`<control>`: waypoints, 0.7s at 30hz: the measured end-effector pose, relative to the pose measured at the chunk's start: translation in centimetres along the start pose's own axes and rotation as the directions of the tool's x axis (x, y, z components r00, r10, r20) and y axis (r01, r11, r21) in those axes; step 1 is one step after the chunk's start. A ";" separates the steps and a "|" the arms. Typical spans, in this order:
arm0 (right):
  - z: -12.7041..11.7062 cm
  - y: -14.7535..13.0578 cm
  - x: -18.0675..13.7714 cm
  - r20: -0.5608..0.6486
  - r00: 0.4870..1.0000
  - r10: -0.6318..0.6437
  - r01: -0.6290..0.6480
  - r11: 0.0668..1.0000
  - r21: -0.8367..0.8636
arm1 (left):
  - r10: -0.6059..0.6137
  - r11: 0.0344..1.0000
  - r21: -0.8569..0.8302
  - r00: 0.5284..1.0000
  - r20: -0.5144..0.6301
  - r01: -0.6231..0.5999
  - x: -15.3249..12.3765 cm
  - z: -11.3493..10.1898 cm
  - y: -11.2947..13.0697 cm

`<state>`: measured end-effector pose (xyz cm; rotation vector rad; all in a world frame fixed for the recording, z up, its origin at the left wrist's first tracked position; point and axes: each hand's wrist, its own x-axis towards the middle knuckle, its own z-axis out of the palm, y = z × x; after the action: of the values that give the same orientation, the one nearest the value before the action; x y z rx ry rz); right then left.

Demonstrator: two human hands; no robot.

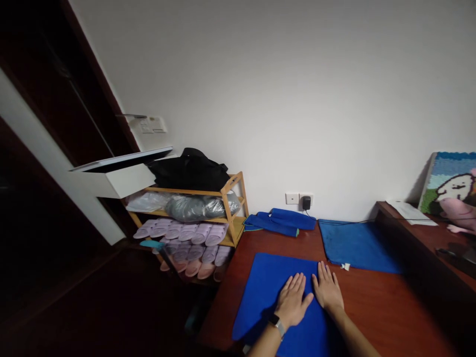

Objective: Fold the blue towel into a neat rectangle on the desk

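Cloths: three blue ones on the red-brown table (375,302). The near blue cloth (266,292) lies flat under both hands; a second spread cloth (357,245) sits at its 2 o'clock by the wall; a folded blue cloth (280,220) sits at its 12 o'clock.
Shelf: one wooden rack (232,208) at 10 o'clock of the near cloth, with two rows of lilac and pink slippers (186,232) too crowded to count, a wrapped grey bundle (197,206) above them, and a black bag (189,168) on top.
Hands: two, both spread flat, fingers extended, gripping nothing. The left hand (293,300), a watch at its wrist, presses the near cloth; the right hand (327,290) lies just beside it on the cloth's right edge.
Wall: one plugged-in charger (306,202) at 12 o'clock.
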<state>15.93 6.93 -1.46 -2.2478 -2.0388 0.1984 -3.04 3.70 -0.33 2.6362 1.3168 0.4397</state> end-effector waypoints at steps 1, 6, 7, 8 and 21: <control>0.1 0.0 0.0 -0.007 1.000 0.009 -0.009 1.000 0.011 | -0.027 0.999 0.020 1.000 0.007 0.027 -0.9 -0.7 -1.5; 0.1 -0.2 0.0 -0.010 1.000 0.024 -0.024 0.999 0.044 | -0.306 0.944 0.123 0.952 -0.029 0.307 -6.6 -5.3 -9.9; 0.1 -0.2 0.0 -0.005 1.000 0.026 -0.026 0.999 0.038 | -0.355 0.924 0.133 0.934 -0.045 0.358 -7.5 -5.9 -10.9; 0.0 -0.3 0.0 -0.001 1.000 0.027 -0.027 0.999 0.030 | -0.389 0.909 0.137 0.919 -0.060 0.394 -8.3 -6.3 -11.6; -0.8 0.3 -6.4 -0.064 0.998 0.019 -0.015 0.998 0.062 | -0.409 0.896 0.147 0.907 -0.099 0.420 -9.1 -6.2 -11.8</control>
<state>15.72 0.53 -0.49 -2.2058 -1.9549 0.1850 -19.10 3.58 0.62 2.3727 1.9544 0.3661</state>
